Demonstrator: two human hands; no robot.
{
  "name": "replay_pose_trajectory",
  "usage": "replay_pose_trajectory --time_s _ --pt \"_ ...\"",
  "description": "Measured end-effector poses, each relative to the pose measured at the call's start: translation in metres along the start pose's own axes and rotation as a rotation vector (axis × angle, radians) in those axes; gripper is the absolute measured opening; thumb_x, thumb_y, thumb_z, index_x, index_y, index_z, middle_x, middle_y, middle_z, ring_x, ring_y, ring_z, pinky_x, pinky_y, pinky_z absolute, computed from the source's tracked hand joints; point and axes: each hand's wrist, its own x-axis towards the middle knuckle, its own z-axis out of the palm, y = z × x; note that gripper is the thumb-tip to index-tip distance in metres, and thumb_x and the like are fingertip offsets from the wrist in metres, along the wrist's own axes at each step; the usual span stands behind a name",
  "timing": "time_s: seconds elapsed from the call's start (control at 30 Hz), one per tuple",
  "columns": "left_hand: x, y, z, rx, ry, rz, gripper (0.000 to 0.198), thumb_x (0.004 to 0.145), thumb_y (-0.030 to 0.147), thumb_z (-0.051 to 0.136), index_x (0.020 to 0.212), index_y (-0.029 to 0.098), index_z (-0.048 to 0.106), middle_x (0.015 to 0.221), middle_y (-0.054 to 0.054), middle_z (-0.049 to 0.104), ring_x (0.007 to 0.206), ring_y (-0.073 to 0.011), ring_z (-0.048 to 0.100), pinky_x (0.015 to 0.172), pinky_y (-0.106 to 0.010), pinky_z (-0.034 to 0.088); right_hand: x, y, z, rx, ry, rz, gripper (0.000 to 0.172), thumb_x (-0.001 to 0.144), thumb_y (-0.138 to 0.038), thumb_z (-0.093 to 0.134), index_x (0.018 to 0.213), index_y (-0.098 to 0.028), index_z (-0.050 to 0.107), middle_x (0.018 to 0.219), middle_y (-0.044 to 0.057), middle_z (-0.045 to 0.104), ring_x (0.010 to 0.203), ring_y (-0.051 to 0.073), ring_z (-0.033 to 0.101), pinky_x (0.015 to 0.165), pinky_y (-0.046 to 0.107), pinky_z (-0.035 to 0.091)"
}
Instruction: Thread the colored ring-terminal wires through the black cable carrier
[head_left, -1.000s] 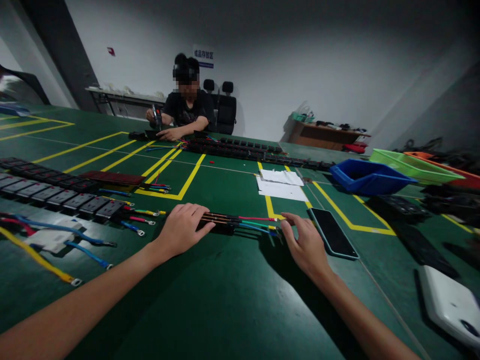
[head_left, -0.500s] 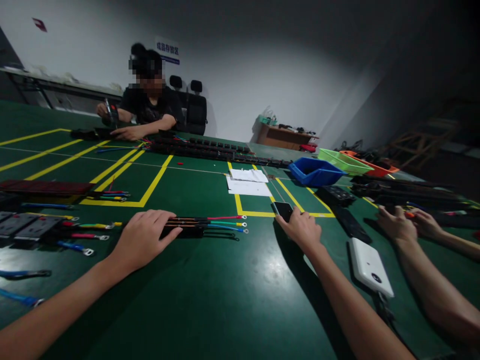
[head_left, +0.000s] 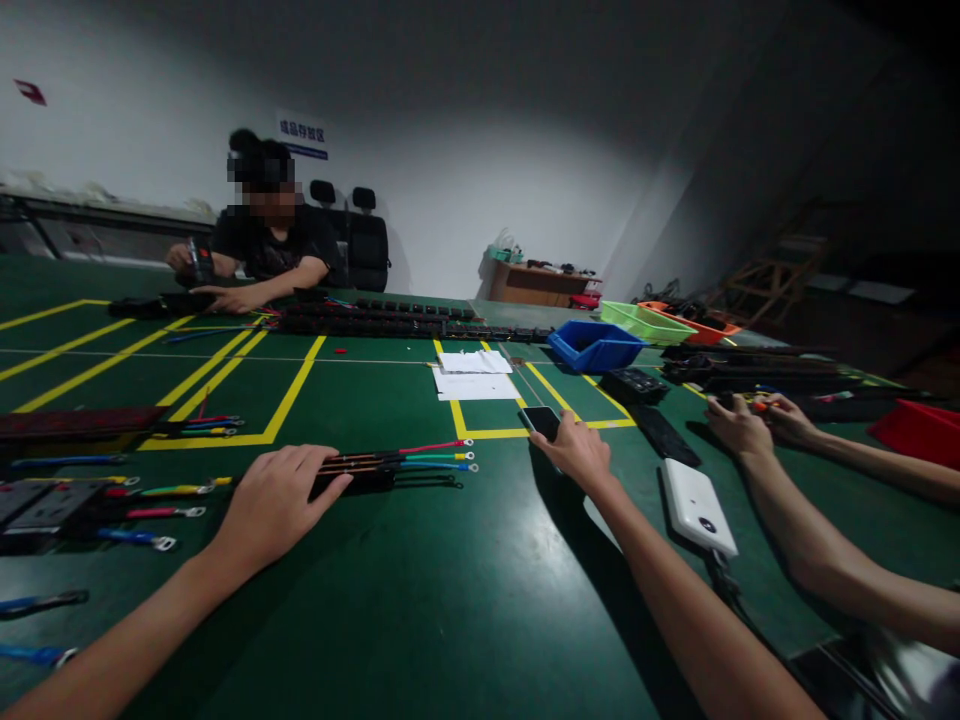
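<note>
My left hand [head_left: 274, 500] lies flat, fingers stretched, on the near end of a black strip [head_left: 360, 478] on the green table [head_left: 420, 600]. Red, green and blue wires [head_left: 439, 458] with ring terminals run out of the strip to the right. My right hand [head_left: 576, 452] reaches forward, fingers curled over the near end of a dark phone [head_left: 541, 420] that lies on a yellow floor-tape line. Only the phone's far end shows.
A co-worker's two hands [head_left: 742, 425] work at the right beside a white device [head_left: 697, 505]. Another person [head_left: 262, 240] sits across the table. White papers [head_left: 469, 375], a blue bin [head_left: 592, 345], green and orange trays, black socket strips [head_left: 405, 320] and loose coloured wires [head_left: 161, 490] lie around.
My right hand has left the wire ends and moved right onto the phone. My view has swung right, bringing the co-worker's hands in. My left hand stays on the strip.
</note>
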Motion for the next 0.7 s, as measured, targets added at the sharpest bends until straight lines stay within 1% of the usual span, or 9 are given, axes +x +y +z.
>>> replay_pose_trajectory --time_s 0.07,0.13,0.2,0.23,0.27,0.33,0.43,0.57,0.7 --pt "0.000 0.000 -0.001 0.009 -0.006 -0.002 0.056 0.099 0.061 0.042 0.117 0.017 0.070 0.110 -0.014 0.074 0.102 -0.0330 0.068 0.091 -0.051 0.052 -0.009 -0.008 -0.001 -0.031 0.041 0.008 0.062 0.097 -0.061 0.051 0.134 -0.011 0.054 0.125 0.026 0.063 0.118 0.043 0.060 0.090 0.052 0.048" --pt "0.001 0.001 -0.001 0.023 -0.012 -0.003 0.056 0.099 0.061 0.041 0.117 0.016 0.070 0.111 -0.015 0.074 0.102 -0.0334 0.068 0.092 -0.051 0.051 -0.021 -0.021 -0.002 -0.061 0.124 -0.033 0.058 0.099 -0.057 0.050 0.133 -0.010 0.057 0.126 0.026 0.063 0.119 0.042 0.059 0.094 0.053 0.044" --pt "0.002 0.003 -0.002 0.035 -0.012 -0.001 0.058 0.099 0.061 0.040 0.117 0.015 0.070 0.111 -0.015 0.074 0.103 -0.0341 0.068 0.093 -0.052 0.051 -0.036 -0.036 -0.005 -0.016 0.202 -0.171 0.052 0.102 -0.053 0.047 0.134 -0.014 0.059 0.129 0.023 0.063 0.122 0.038 0.057 0.097 0.048 0.042" --pt "0.002 0.003 -0.003 0.039 -0.011 0.001 0.058 0.099 0.061 0.039 0.116 0.015 0.071 0.110 -0.016 0.074 0.103 -0.0345 0.068 0.093 -0.052 0.051 -0.042 -0.045 -0.006 0.038 0.206 -0.252 0.050 0.104 -0.052 0.044 0.134 -0.016 0.061 0.129 0.020 0.063 0.123 0.035 0.056 0.097 0.045 0.042" --pt "0.003 0.004 -0.003 0.041 -0.011 0.002 0.059 0.099 0.061 0.039 0.116 0.015 0.071 0.109 -0.016 0.074 0.102 -0.0347 0.068 0.092 -0.052 0.051 -0.048 -0.054 -0.008 0.108 0.163 -0.328 0.047 0.105 -0.052 0.041 0.130 -0.018 0.063 0.126 0.017 0.066 0.120 0.032 0.058 0.095 0.041 0.043" --pt "0.003 0.005 -0.005 0.039 -0.015 0.000 0.059 0.099 0.061 0.039 0.115 0.015 0.071 0.108 -0.016 0.075 0.100 -0.0347 0.069 0.091 -0.052 0.052 -0.057 -0.070 -0.011 0.298 0.002 -0.441 0.048 0.108 -0.052 0.034 0.121 -0.020 0.067 0.112 0.012 0.072 0.108 0.026 0.065 0.084 0.033 0.043" --pt "0.003 0.006 -0.007 0.033 -0.028 -0.002 0.058 0.099 0.061 0.039 0.116 0.015 0.071 0.108 -0.015 0.075 0.101 -0.0341 0.069 0.090 -0.051 0.052 -0.060 -0.090 -0.014 0.512 -0.151 -0.478 0.046 0.105 -0.054 0.041 0.114 -0.019 0.070 0.098 0.008 0.074 0.091 0.021 0.067 0.070 0.027 0.039" --pt "0.003 0.006 -0.009 0.033 -0.032 0.006 0.060 0.099 0.062 0.038 0.116 0.015 0.071 0.109 -0.015 0.075 0.102 -0.0342 0.069 0.090 -0.052 0.053 -0.054 -0.105 -0.017 0.666 -0.171 -0.495 0.036 0.100 -0.046 0.055 0.106 -0.015 0.073 0.089 0.005 0.073 0.079 0.017 0.064 0.064 0.024 0.036" --pt "0.003 0.006 -0.010 0.026 -0.038 -0.001 0.060 0.099 0.062 0.038 0.116 0.014 0.071 0.108 -0.015 0.075 0.101 -0.0337 0.070 0.090 -0.051 0.053 -0.047 -0.112 -0.027 0.689 -0.143 -0.531 0.025 0.094 -0.036 0.061 0.102 -0.016 0.075 0.084 0.003 0.071 0.076 0.015 0.062 0.063 0.023 0.036"
